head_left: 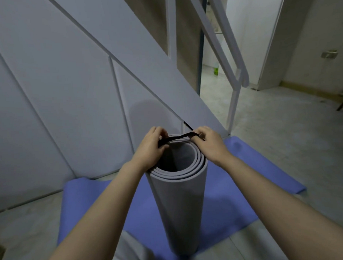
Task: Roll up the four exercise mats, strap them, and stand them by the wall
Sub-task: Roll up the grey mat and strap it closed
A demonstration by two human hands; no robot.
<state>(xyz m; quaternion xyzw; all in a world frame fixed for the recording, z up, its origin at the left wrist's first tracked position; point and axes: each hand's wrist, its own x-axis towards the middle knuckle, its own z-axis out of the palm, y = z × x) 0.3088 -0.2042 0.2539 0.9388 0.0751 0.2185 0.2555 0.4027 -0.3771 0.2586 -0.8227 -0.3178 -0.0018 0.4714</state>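
Observation:
A grey exercise mat (181,205), rolled into a tube, stands upright in front of me with its open top end facing the camera. A black strap (178,137) stretches across the far rim of that top end. My left hand (151,148) pinches the strap's left end at the rim. My right hand (209,143) pinches the right end, where a bit of strap trails off behind. Under the roll, a blue exercise mat (227,201) lies flat on the floor.
A white panelled stair wall (68,94) rises just behind the mats. A white handrail and post (233,92) stand at the right, with a doorway (209,70) beyond. Pale tiled floor (293,145) spreads to the right.

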